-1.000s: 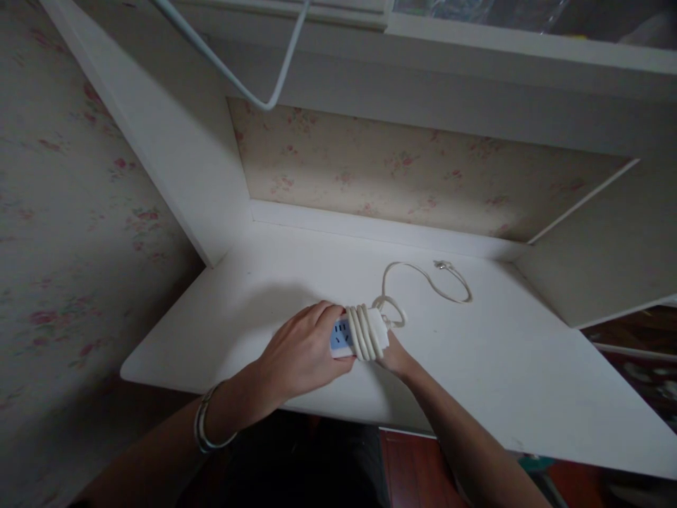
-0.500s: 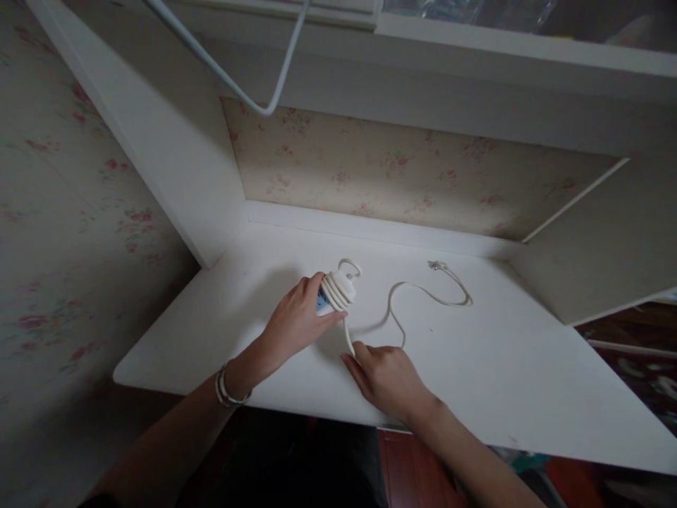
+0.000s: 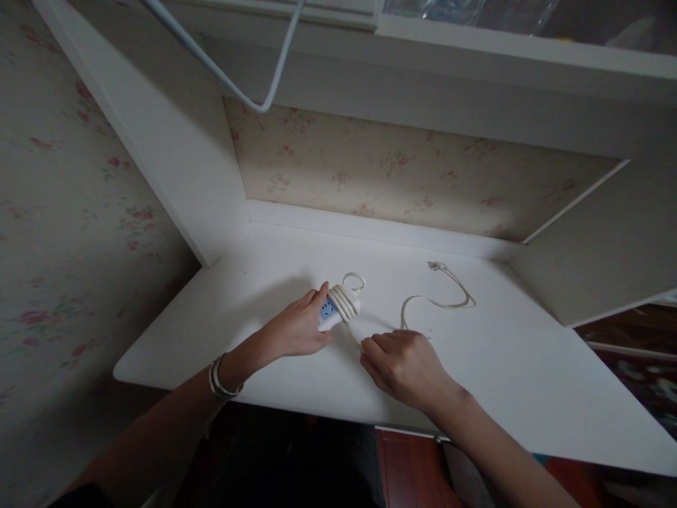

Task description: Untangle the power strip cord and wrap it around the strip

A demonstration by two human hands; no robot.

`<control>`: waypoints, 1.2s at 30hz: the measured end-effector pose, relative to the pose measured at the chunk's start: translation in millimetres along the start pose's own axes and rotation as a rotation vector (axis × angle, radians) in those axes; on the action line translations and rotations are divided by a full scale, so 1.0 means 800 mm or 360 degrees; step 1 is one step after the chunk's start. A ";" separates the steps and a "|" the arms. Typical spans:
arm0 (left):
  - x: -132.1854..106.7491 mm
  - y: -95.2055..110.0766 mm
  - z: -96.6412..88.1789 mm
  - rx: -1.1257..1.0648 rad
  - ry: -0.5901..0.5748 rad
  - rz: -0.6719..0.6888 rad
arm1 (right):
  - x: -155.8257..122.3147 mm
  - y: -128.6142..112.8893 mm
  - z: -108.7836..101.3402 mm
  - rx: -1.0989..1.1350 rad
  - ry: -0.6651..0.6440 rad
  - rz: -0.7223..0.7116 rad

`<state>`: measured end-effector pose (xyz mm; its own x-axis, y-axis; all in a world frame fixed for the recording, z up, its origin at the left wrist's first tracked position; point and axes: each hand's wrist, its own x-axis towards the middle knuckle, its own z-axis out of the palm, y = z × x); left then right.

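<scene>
My left hand [image 3: 300,326] grips the near end of a white power strip [image 3: 328,310] with a blue socket face, holding it over the white desk. Several turns of its white cord [image 3: 345,303] are wound around the strip's far end, and a small loop sticks out beyond it. My right hand [image 3: 403,365] is closed on the cord to the right of the strip, with a short stretch running between the two hands. From the right hand the loose cord curves away over the desk to its plug [image 3: 436,266], whose metal prongs show.
The white desk [image 3: 491,374] has a raised back strip and side panels. Overhead hangs a bent pale metal bar [image 3: 263,107]. A shelf [image 3: 508,49] with clear plastic items runs above. Floral wallpaper [image 3: 142,226] covers the wall at left.
My right hand has moved right with the cord, drawing the stretch between the hands out. The power strip in my left hand has shifted slightly toward me and turned, showing more of its sockets.
</scene>
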<state>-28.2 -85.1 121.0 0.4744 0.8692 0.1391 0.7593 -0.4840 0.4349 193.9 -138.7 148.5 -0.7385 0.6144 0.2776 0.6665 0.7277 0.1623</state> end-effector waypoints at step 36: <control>-0.054 0.077 -0.047 -0.0034 -0.0191 0.0677 | 0.068 0.128 0.079 0.0060 0.0201 0.1030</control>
<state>-18.8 -148.8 175.2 0.7921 0.5745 0.2061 0.4764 -0.7931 0.3795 215.8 -11.3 120.4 -0.1708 0.8926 0.4172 0.9661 0.2350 -0.1072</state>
